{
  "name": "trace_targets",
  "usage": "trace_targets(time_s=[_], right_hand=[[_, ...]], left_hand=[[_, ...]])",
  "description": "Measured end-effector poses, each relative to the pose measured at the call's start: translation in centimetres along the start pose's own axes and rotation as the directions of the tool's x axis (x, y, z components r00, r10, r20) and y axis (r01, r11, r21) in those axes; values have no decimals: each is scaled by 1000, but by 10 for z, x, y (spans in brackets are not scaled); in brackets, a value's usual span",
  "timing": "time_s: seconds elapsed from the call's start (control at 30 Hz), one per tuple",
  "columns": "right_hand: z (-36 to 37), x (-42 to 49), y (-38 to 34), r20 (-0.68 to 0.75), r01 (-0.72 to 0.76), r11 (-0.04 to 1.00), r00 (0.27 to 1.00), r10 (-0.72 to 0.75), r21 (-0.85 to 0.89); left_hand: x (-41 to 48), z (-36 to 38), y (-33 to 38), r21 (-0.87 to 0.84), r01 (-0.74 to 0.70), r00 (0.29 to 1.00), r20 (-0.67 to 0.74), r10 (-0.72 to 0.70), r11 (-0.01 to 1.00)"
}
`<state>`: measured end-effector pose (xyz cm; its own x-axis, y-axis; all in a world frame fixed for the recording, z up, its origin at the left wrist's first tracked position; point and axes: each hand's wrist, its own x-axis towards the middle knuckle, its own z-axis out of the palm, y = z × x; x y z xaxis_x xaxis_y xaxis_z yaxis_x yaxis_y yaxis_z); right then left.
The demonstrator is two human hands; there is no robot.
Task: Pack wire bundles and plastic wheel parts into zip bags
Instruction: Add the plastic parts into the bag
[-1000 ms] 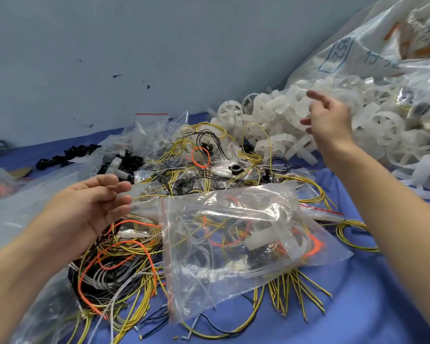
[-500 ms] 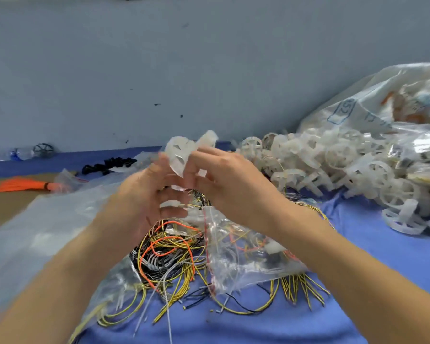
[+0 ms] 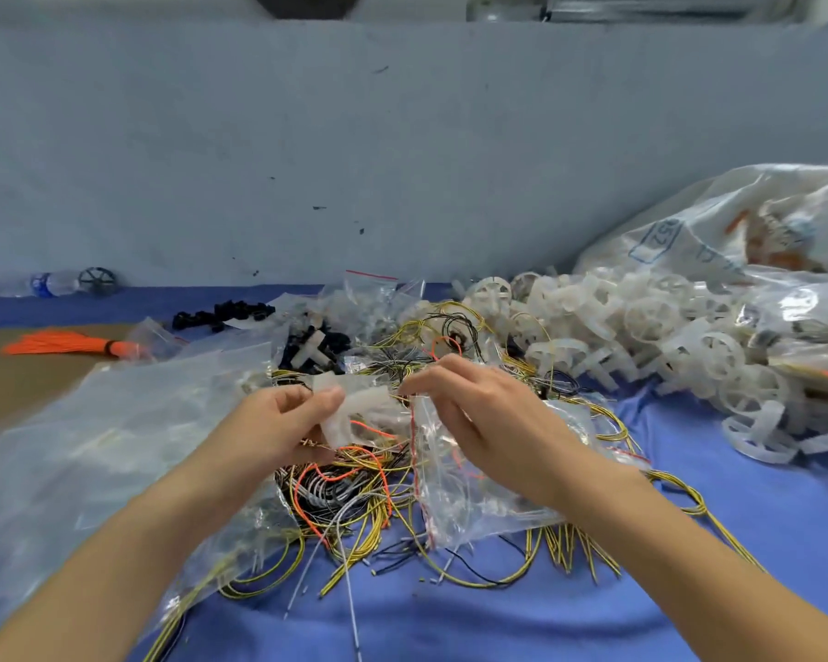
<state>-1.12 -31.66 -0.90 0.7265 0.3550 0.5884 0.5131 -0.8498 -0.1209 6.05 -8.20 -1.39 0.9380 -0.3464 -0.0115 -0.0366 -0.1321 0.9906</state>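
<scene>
My left hand (image 3: 278,425) grips a white plastic wheel part (image 3: 359,413) at the mouth of a clear zip bag (image 3: 479,489) that lies on the blue cloth. My right hand (image 3: 479,418) pinches the bag's red-striped upper edge, right beside the part. The bag holds wires and another white part, seen through the film. Loose yellow, black and orange wire bundles (image 3: 350,489) lie under and around both hands. A big heap of white wheel parts (image 3: 641,327) sits at the right.
A large clear plastic sheet (image 3: 92,446) covers the left side. Empty zip bags (image 3: 378,293) and black plastic pieces (image 3: 225,312) lie behind the wires. An orange wire bunch (image 3: 73,346) rests on brown board at far left. A large printed sack (image 3: 737,231) stands at right.
My right hand fetched a white wheel part from the heap and brought it to the left hand. Both hands then lowered it from chest height to the bag's mouth.
</scene>
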Motion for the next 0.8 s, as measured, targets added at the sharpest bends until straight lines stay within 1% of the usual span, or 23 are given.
trace_targets(time_s=[0.03,0.13,0.2,0.3,0.37,0.5,0.57,0.63,0.73,0.8], right_hand=[[3,-1,6,44,-24,999,999,25,-21],[13,-4,17,213,-61,992,973,84,-111],[18,-4,19,280,-64,985,954,107,-160],[18,-3,21,282,-35,979,955,92,-201],[16,-2,23,258,-10,977,964,66,-212],[16,-3,25,211,21,977,977,25,-212],[16,-2,27,196,3,982,980,34,-189],[15,-2,30,167,-31,991,985,53,-130],[14,-2,34,122,-60,997,990,67,-56],[14,-3,36,101,-64,998,993,65,-17]], left_hand=[[-1,-1,-1,72,-2,1000,4,2,997],[-5,10,-1,230,-18,996,93,-4,973],[-4,19,-2,310,-40,993,121,2,950],[-2,27,-5,403,-70,985,172,-1,912],[-2,31,-5,401,-43,980,197,-40,915],[-3,40,-3,321,7,973,218,-81,947],[-4,41,-1,197,59,970,220,-102,979],[-3,40,1,43,130,965,222,-136,991],[0,42,2,-118,221,954,230,-190,968],[1,46,0,-190,264,941,266,-209,946]])
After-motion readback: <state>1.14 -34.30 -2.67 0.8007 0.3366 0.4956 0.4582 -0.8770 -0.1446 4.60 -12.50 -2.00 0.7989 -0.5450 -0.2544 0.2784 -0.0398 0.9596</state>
